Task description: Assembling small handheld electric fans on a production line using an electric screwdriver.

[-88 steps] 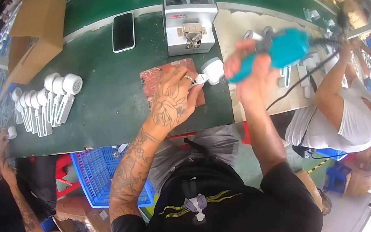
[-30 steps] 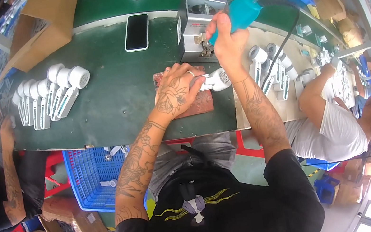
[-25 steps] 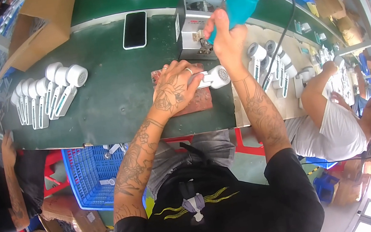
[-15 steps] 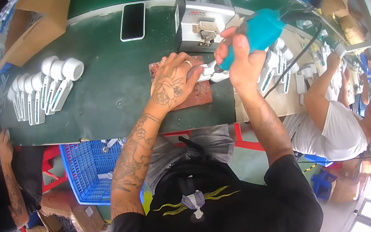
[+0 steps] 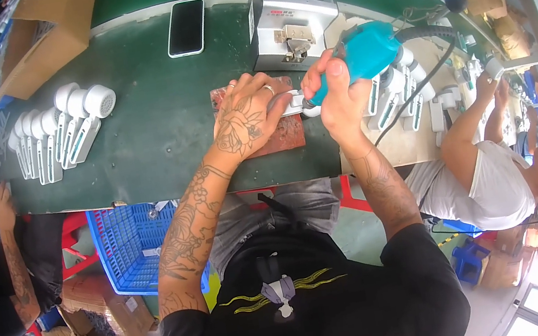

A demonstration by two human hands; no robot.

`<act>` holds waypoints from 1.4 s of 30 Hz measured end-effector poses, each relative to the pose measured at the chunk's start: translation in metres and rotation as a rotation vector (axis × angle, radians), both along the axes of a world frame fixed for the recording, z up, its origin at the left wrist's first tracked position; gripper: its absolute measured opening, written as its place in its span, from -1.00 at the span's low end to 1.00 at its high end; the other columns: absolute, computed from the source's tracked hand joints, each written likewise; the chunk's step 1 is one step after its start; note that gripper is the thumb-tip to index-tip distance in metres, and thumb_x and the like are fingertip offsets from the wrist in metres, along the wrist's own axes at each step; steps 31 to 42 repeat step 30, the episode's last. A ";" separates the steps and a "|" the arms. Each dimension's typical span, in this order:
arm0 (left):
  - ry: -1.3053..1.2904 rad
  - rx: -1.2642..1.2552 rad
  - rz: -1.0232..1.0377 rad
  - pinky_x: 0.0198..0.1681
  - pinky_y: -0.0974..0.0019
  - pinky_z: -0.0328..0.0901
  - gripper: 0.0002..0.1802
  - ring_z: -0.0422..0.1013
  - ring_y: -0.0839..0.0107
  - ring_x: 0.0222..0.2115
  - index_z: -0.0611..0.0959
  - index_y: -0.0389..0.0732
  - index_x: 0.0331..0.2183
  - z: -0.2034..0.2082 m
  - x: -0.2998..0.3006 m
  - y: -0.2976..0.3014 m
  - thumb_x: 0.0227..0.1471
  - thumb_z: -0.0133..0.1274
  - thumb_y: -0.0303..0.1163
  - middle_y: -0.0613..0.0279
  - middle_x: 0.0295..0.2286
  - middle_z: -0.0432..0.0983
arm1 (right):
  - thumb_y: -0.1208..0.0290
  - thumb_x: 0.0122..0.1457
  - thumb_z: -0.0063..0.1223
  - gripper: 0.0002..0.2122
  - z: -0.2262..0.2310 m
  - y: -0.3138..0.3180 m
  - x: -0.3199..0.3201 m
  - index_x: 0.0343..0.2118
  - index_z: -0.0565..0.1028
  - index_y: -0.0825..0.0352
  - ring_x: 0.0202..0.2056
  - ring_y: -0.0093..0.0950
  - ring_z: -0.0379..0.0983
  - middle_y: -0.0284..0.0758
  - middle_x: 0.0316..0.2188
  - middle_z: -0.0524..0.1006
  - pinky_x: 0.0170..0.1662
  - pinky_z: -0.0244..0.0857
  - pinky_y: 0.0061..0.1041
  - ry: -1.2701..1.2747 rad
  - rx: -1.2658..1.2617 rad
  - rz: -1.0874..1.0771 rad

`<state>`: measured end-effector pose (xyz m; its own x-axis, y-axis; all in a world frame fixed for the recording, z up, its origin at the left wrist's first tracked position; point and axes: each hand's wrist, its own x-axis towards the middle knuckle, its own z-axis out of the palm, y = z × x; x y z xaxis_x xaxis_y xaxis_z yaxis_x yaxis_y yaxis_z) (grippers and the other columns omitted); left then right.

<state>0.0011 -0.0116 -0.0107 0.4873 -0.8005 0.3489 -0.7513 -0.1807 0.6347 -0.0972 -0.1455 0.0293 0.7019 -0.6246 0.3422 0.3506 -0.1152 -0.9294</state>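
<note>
My left hand (image 5: 243,122) presses down over a white piece (image 5: 295,103) lying on a worn red pad (image 5: 287,139). Its fingers are wrapped round the piece, so most of it is hidden. In my right hand (image 5: 344,96) is a teal electric screwdriver (image 5: 366,50), tilted with its tip pointing down at the right end of the white piece. A cord trails from the tool's back end. Right of my hands lie several white handheld shower heads (image 5: 406,109).
More white shower heads (image 5: 78,123) stand in a row at the left. A phone (image 5: 186,29) and a grey screw-feeding machine (image 5: 294,18) are at the back. An open carton (image 5: 49,44) is far left, a blue basket (image 5: 131,258) below the table edge. Co-workers sit on both sides.
My right hand and the screwdriver have moved left and slightly down, bringing the tip nearer my left hand. My left hand stays on the piece. The whole view has shifted slightly.
</note>
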 end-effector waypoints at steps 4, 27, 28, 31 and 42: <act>-0.005 -0.016 -0.003 -0.05 0.06 0.26 -0.77 0.38 0.18 -0.20 0.70 -0.20 -0.32 0.003 0.000 -0.003 0.11 0.11 -0.24 0.26 -0.26 0.51 | 0.15 0.35 0.02 -0.66 0.000 -0.001 0.001 -0.33 0.36 0.40 -0.58 -0.46 0.37 -0.30 -0.60 0.38 -0.50 0.29 -0.46 -0.015 -0.025 0.009; -0.550 -0.022 0.752 0.01 0.04 0.32 -0.64 0.47 0.02 -0.11 0.60 -0.26 -0.05 -0.030 0.086 0.207 0.08 0.20 -0.44 -0.04 -0.17 0.56 | -0.27 0.14 0.09 -0.36 0.006 0.036 -0.119 -0.26 0.38 0.39 -0.65 -0.44 0.36 -0.32 -0.65 0.39 -0.58 0.26 -0.47 -0.087 0.198 -0.131; -0.580 0.115 0.860 0.06 0.02 0.29 -0.61 0.44 0.03 -0.05 0.59 -0.26 -0.03 -0.014 0.080 0.195 0.06 0.22 -0.47 -0.07 -0.12 0.54 | -0.20 0.13 0.19 -0.37 0.003 0.034 -0.123 -0.25 0.41 0.46 -0.60 -0.38 0.44 -0.25 -0.62 0.46 -0.54 0.35 -0.41 -0.110 0.227 -0.088; -0.363 -0.117 0.744 0.14 -0.04 0.22 -0.62 0.43 0.00 -0.02 0.60 -0.16 -0.01 0.006 0.059 0.139 0.10 0.21 -0.44 -0.13 -0.10 0.52 | -0.19 0.10 0.22 -0.34 0.003 0.031 -0.134 -0.21 0.41 0.48 -0.59 -0.34 0.46 -0.20 -0.59 0.49 -0.51 0.39 -0.38 -0.087 0.201 -0.086; -0.363 -0.117 0.744 0.14 -0.04 0.22 -0.62 0.43 0.00 -0.02 0.60 -0.16 -0.01 0.006 0.059 0.139 0.10 0.21 -0.44 -0.13 -0.10 0.52 | -0.19 0.10 0.22 -0.34 0.003 0.031 -0.134 -0.21 0.41 0.48 -0.59 -0.34 0.46 -0.20 -0.59 0.49 -0.51 0.39 -0.38 -0.087 0.201 -0.086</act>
